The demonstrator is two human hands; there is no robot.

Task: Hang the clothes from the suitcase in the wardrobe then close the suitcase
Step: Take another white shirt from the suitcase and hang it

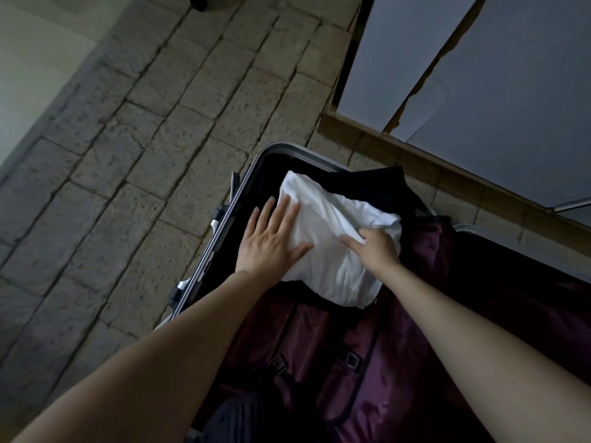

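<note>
Left hand flat, right hand pinching soft white garment (folded), suitcase.

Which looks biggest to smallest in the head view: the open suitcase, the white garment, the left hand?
1. The open suitcase, cut off by the frame edge.
2. The white garment lying in it.
3. The left hand, flat on the garment.

The order is clear, since all three lie at about the same depth.
</note>
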